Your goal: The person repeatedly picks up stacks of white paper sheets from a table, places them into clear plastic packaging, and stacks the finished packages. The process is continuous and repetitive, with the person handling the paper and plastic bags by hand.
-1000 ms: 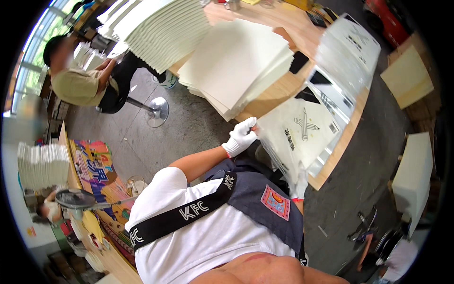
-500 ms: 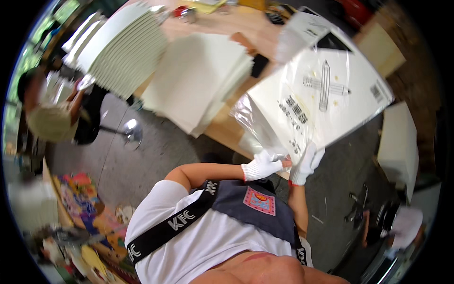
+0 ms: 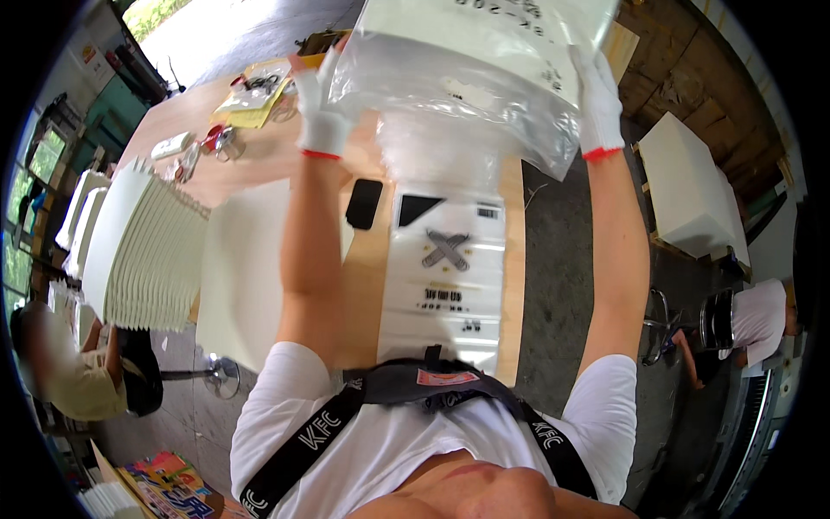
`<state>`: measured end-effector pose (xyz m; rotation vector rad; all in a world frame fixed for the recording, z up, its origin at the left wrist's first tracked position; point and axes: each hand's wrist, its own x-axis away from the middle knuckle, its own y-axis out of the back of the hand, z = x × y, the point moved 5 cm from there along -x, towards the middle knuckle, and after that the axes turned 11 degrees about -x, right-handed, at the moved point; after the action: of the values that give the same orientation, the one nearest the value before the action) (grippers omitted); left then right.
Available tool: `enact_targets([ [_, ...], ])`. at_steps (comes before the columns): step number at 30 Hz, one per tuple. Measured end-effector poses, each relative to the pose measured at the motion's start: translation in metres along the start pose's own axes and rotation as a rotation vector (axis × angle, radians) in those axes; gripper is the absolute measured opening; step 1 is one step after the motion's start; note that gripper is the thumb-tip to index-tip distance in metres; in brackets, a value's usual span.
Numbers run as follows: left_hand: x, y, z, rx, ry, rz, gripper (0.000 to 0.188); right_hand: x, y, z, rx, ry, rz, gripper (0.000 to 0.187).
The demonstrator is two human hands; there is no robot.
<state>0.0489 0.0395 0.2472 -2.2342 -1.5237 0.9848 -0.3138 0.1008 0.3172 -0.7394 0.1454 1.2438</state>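
Note:
Both my arms reach forward over the table, holding up a clear plastic bag of white paper (image 3: 467, 56) with black print. My left hand (image 3: 324, 108), in a white glove with bare fingertips showing, grips the bag's left edge; its fingers are slightly blurred. On the opposite edge, my right hand (image 3: 601, 108), gloved the same way, is closed on the plastic. The bag's loose end hangs toward me, and its far end is cut off by the picture's top. Below it lie flat printed clear bags (image 3: 445, 320) with a crossed-pencil picture.
A black phone (image 3: 364, 205) lies beside a white paper stack (image 3: 246, 259). Further left stands a fanned paper stack (image 3: 151, 251). Metal cups (image 3: 226, 145) and yellow sheets (image 3: 251, 108) sit far left. Two people sit at the sides; a large paper stack (image 3: 692, 190) stands right.
Both hands have moved away from my body, carrying the bagged paper forward and spreading to its two sides. My view has turned, and the printed bags on the table now show.

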Motion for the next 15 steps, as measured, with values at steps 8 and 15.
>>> enact_targets([
  [8,-0.127,0.067,0.093,-1.873,0.079,-0.087,0.037,-0.08,0.057,-0.234,0.215,-0.221,0.015,0.046],
  [15,-0.089,0.123,0.178,-1.808,0.475,-0.102,0.047,-0.035,0.102,-0.294,0.638,-0.48,-0.014,0.072],
])
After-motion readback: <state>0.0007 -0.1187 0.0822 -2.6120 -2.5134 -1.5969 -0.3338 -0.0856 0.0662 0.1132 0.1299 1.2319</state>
